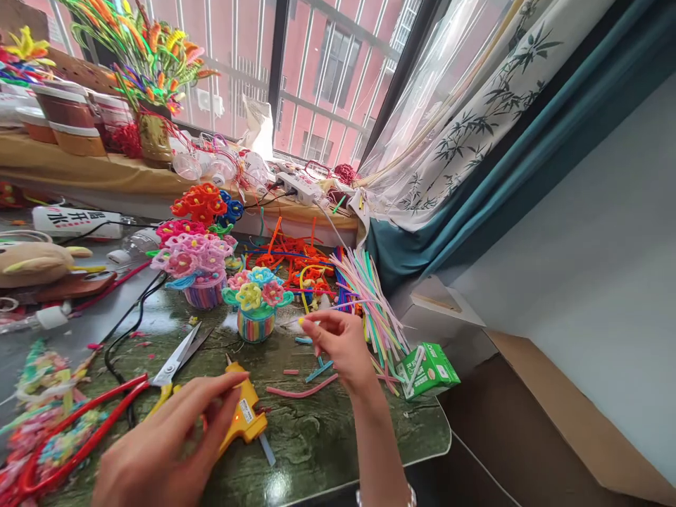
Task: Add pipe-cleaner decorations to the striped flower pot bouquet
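Observation:
My left hand (163,440) lies low at the front of the table, fingers stretched over the handle of a yellow glue gun (243,415). My right hand (341,341) is raised above the table and pinches a small yellow bit at the end of a thin pale pipe cleaner (338,308). Just behind it stands a small striped pot with pipe-cleaner flowers (256,303). A larger pot of pink flowers (195,264) stands further left. Scissors (177,359) lie open beside the glue gun.
A fan of pastel pipe cleaners (370,296) and a green carton (427,370) lie at the right table edge. Tangled orange and red pipe cleaners (296,260) sit behind. A black cable (124,331) crosses the left side. A shelf with a flower vase (153,134) runs under the window.

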`<move>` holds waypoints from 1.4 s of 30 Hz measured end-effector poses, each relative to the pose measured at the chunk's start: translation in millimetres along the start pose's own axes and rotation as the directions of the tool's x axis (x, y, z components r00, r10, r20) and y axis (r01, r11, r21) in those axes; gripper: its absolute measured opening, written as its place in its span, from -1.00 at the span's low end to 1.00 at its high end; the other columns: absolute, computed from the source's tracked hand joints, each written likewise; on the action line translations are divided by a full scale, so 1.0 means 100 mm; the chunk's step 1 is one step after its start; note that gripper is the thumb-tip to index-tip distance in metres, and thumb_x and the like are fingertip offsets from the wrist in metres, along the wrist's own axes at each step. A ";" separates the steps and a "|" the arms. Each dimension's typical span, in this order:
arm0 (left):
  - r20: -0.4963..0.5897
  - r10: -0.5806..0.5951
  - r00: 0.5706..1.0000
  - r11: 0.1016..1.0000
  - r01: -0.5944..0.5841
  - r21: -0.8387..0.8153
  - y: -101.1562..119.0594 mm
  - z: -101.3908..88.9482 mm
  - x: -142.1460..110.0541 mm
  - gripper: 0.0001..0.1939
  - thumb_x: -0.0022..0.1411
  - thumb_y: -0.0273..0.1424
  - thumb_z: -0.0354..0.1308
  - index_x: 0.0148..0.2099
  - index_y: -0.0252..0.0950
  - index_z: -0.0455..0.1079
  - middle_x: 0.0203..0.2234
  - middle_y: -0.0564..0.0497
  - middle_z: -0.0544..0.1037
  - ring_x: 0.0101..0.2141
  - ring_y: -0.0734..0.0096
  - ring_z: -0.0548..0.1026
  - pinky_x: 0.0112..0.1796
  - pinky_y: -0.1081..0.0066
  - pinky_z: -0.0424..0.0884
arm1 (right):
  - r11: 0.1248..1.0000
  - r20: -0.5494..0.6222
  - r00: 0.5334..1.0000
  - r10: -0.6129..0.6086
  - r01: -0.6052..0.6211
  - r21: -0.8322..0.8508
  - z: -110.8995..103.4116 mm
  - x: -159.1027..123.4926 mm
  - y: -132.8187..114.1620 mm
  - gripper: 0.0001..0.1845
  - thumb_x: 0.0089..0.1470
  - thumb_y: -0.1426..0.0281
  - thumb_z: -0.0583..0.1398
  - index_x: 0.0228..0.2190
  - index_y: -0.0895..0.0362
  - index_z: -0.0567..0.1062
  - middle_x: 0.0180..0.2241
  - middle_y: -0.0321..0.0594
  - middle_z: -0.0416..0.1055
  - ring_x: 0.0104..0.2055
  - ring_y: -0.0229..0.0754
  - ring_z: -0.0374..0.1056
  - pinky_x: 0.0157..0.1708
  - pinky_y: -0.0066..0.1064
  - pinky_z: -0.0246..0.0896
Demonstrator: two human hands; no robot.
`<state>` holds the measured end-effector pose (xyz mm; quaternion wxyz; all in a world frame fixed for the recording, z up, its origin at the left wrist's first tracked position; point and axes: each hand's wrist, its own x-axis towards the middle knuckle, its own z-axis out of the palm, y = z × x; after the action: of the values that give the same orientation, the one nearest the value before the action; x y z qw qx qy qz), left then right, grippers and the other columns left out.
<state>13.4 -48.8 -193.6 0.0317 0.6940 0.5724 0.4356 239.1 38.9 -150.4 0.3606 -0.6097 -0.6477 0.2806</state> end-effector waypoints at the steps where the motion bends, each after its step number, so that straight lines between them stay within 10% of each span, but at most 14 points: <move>1: -0.021 0.011 1.000 0.998 -0.012 -0.058 0.17 0.02 0.05 -0.73 0.42 -0.04 0.01 0.00 0.12 0.48 -0.33 0.19 0.64 -0.55 0.41 0.53 -0.32 0.42 0.54 | 0.960 0.026 1.000 0.008 -0.015 0.280 0.01 -0.14 -0.03 -0.57 0.11 0.01 0.33 -0.33 0.15 0.69 -0.65 -0.34 0.44 -0.66 -0.29 0.30 -0.62 -0.48 0.16; 5: -0.046 0.145 0.988 0.978 -0.150 -0.145 0.58 0.05 0.26 -0.75 0.43 -0.19 0.10 0.11 0.05 0.43 -0.27 0.14 0.62 -0.49 0.49 0.53 -0.36 0.50 0.49 | 0.656 0.159 0.987 0.031 -0.141 0.742 0.06 -0.49 -0.14 -0.55 -0.20 -0.02 0.50 -0.52 0.11 0.66 -0.73 -0.42 0.32 -0.72 -0.39 0.11 -0.67 -0.50 -0.02; 19: 0.075 -0.006 0.997 0.861 0.043 -0.507 0.66 0.25 0.34 -0.91 0.27 -0.26 0.33 -0.31 -0.09 0.54 -0.39 0.21 0.56 -0.46 0.57 0.53 -0.43 0.58 0.43 | 0.360 0.203 0.975 0.092 -0.222 0.906 0.21 -0.69 0.01 -0.57 -0.17 0.04 0.52 -0.50 0.16 0.69 -0.76 -0.39 0.32 -0.72 -0.43 0.05 -0.71 -0.56 -0.16; 30: 0.098 0.213 0.972 0.976 -0.215 0.019 0.62 0.47 0.43 -0.64 0.46 -0.21 0.06 -0.42 -0.18 0.35 -0.58 0.20 0.44 -0.58 0.51 0.40 -0.46 0.40 0.25 | 0.259 0.018 0.965 0.261 -0.088 0.962 0.16 -0.66 0.21 -0.63 -0.17 0.09 0.54 -0.54 0.14 0.69 -0.76 -0.40 0.33 -0.72 -0.47 0.03 -0.70 -0.59 -0.15; 33: 0.090 0.319 0.943 0.936 -0.329 0.128 0.56 0.55 0.47 -0.70 0.43 -0.22 0.10 -0.37 -0.18 0.41 -0.34 0.08 0.59 -0.33 0.29 0.51 -0.26 0.27 0.27 | 0.275 -0.021 0.959 0.284 -0.061 0.959 0.15 -0.64 0.24 -0.63 -0.17 0.09 0.54 -0.52 0.13 0.69 -0.75 -0.41 0.32 -0.72 -0.46 0.05 -0.70 -0.60 -0.10; 37: 0.106 0.353 0.929 0.934 -0.356 0.007 0.58 0.59 0.52 -0.67 0.39 -0.29 0.17 0.18 -0.09 0.40 0.04 0.00 0.54 -0.01 0.18 0.49 -0.06 0.23 0.35 | 0.330 -0.041 0.946 0.321 -0.071 0.941 0.13 -0.65 0.29 -0.63 -0.19 0.11 0.55 -0.47 0.14 0.69 -0.71 -0.39 0.37 -0.69 -0.43 0.14 -0.68 -0.60 -0.01; 42: 0.134 0.441 0.887 0.891 -0.417 -0.178 0.74 0.58 0.56 -0.83 0.43 -0.38 0.15 0.03 -0.08 0.46 -0.18 0.14 0.59 -0.19 0.48 0.51 -0.16 0.47 0.40 | 0.380 -0.038 0.950 0.310 -0.087 0.921 0.12 -0.64 0.32 -0.63 -0.16 0.13 0.54 -0.45 0.15 0.67 -0.67 -0.38 0.40 -0.65 -0.40 0.18 -0.65 -0.58 0.02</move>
<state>105.6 -1.5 -157.7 0.0337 0.8341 0.3666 0.4108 248.0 -20.0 -191.3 0.6613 -0.4133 -0.2709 0.5643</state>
